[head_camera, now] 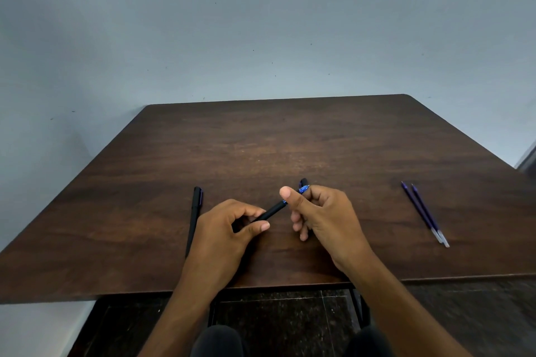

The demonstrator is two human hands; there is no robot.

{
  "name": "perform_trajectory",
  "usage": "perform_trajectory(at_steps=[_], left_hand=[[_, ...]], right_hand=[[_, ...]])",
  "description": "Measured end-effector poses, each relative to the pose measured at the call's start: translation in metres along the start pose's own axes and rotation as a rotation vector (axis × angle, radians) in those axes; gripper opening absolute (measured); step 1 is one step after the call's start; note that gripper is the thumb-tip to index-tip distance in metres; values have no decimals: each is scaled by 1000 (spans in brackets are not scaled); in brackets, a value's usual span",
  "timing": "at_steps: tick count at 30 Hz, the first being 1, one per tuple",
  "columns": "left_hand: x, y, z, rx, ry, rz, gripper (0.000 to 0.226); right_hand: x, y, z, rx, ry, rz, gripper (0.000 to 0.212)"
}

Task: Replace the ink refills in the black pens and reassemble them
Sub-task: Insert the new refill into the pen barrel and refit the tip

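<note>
Both hands [278, 220] around pen [271, 211], tip perhaps hidden.

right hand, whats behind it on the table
A dark cap-like tip pokes up just past the right hand, beside the blue end of the held pen. The rest of it is covered by the hand, so I cannot tell what it is.

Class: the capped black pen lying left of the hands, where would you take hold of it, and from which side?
Grip the capped black pen around mid-barrel, from above, fingers pinching its two long sides. It lies flat on the table, pointing away, and its near end sits under the left hand.
</note>
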State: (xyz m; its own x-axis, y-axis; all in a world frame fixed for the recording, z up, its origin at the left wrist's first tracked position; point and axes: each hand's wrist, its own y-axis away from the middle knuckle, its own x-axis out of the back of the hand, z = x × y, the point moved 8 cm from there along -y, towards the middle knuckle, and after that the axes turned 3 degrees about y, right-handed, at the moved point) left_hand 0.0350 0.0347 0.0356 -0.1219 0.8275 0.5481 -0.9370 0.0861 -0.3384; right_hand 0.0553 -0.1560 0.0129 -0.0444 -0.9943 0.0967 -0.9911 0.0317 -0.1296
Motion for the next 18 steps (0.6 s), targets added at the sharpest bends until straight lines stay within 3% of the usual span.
perform_trajectory(at_steps=[3,9,16,18], left_hand=[[1,0,0,6,-1,4,21],[-1,0,1,9,-16,-7,21],[-1,1,1,-1,-24,-10,21],[-1,1,1,2,-25,-4,21]], right_hand=[[-2,0,0,-6,-150,-74,24],[0,-3,4,-15,-247,-110,5],[2,-1,2,-6,-90,-37,41],[2,-1,1,-5,-96,-24,43]])
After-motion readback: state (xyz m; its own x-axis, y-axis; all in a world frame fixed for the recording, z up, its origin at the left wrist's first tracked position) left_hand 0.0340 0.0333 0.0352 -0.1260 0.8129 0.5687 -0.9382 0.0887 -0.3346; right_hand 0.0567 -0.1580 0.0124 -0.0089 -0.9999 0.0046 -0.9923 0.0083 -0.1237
